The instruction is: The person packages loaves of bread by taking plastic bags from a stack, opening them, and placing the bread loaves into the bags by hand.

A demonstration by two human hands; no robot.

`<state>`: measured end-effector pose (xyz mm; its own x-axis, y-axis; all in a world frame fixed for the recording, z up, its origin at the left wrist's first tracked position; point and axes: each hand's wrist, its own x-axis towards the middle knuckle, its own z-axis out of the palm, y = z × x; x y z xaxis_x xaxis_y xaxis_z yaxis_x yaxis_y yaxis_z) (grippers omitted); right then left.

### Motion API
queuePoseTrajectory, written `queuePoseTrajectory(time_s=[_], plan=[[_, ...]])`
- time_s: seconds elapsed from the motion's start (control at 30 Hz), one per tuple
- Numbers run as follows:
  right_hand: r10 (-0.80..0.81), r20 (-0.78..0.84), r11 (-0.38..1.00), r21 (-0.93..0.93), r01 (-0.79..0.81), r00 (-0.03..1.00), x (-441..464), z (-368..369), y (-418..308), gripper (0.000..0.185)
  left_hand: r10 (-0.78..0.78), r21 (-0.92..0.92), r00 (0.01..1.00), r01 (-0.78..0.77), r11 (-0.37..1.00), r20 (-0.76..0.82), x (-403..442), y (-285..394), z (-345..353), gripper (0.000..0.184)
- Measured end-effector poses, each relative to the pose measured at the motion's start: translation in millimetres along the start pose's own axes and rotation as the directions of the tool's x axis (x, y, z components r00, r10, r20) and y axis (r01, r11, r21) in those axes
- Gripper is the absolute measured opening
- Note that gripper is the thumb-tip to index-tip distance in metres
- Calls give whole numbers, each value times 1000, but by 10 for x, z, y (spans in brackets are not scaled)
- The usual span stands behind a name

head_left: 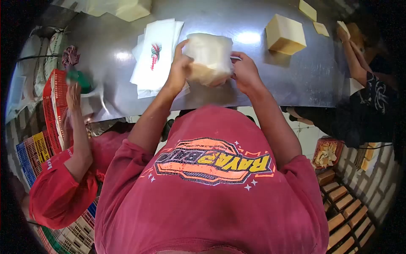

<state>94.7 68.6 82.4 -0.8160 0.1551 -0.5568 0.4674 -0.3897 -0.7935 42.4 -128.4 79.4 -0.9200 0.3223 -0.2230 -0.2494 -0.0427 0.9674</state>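
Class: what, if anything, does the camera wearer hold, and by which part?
The left hand and right hand hold a pale, bread-like block in translucent plastic at its opposite sides.

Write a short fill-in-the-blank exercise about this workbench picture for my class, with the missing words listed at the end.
1. The right hand and the ____ hand both touch the wrapped loaf.
2. The stack of printed white bags lies to the left of the wrapped loaf, while the bare loaf stands to its ____.
3. At the left side of the scene, the crate nearest the metal table is ____ in colour.

Missing words: left; right; red.
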Motion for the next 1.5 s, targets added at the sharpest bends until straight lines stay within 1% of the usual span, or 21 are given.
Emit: queuePoseTrajectory(time_s=[0.1,0.13,0.23,0.27,0.37,0.5,0.6,0.77,0.8,0.9,0.97,1.0,1.03,1.13,1.17,1.2,1.27,1.33,1.4,1.47,1.5], plan=[[-130,-35,981,141,134,991,-303,246,-285,42,-174,-634,976,217,742,130,83,-199,2,54],[-148,14,981,129,145,989,-400,247,-377,40,-198,-458,979,197,867,45,115,-398,-3,46],[-445,99,804,-393,446,890,-368,32,-260,34,-184,-154,927,140,978,-326,5,-400,-4,43],[-605,21,636,-589,498,796,-439,-11,-265,31,-193,-131,930,159,978,-311,-23,-201,68,41],[-759,-150,439,-837,327,634,-389,-206,-72,39,-13,376,982,84,923,-187,-23,-65,108,37],[-313,-148,775,-611,162,938,-551,-284,-183,46,97,672,994,-40,740,-48,-88,306,66,29],[-679,-76,628,-575,525,730,-712,21,-749,41,145,605,982,-41,795,-123,-208,884,-18,26],[-657,65,706,-298,643,751,-563,1002,-1480,39,33,272,932,71,960,-360,-133,1357,-720,21],[-640,119,709,-289,643,759,-407,1226,-1507,38,-4,349,910,163,923,-415,-118,1478,-939,22],[-541,236,788,-191,585,807,-21,1707,-1541,34,30,356,786,246,902,-617,-94,1633,-1497,23],[-494,330,829,-100,550,805,243,2200,-1345,29,169,353,603,200,914,-779,86,1548,-2141,28],[-470,385,848,-52,527,794,300,2385,-1253,29,537,647,407,207,733,-739,139,1550,-2239,28],[-450,458,864,6,504,767,321,2436,-1175,37,830,842,201,285,458,-520,207,1544,-2305,30],[-444,596,740,-178,649,669,211,1958,-767,36,929,936,143,142,323,-342,242,1453,-1701,29],[-414,630,693,-249,676,657,167,1718,-607,35,846,897,317,38,440,-428,342,1294,-1510,29],[-256,592,749,-378,544,764,-21,1468,-580,30,732,827,491,-42,560,-471,450,1049,-1317,29],[-238,454,737,-492,464,859,-143,914,-232,25,497,797,741,86,597,-452,680,515,-1013,24],[-278,261,695,-610,381,924,-286,247,45,24,504,915,779,219,338,-372,744,-17,-908,21],[-507,173,361,-847,390,844,-465,-480,210,25,432,879,843,93,468,-320,692,-485,-1079,19],[-620,-19,232,-960,160,784,-623,-1214,218,31,570,958,786,99,268,-240,621,-576,-1196,17],[-634,-239,337,-941,-15,735,-641,-1502,153,36,492,914,793,196,354,-360,641,-456,-1183,12]])
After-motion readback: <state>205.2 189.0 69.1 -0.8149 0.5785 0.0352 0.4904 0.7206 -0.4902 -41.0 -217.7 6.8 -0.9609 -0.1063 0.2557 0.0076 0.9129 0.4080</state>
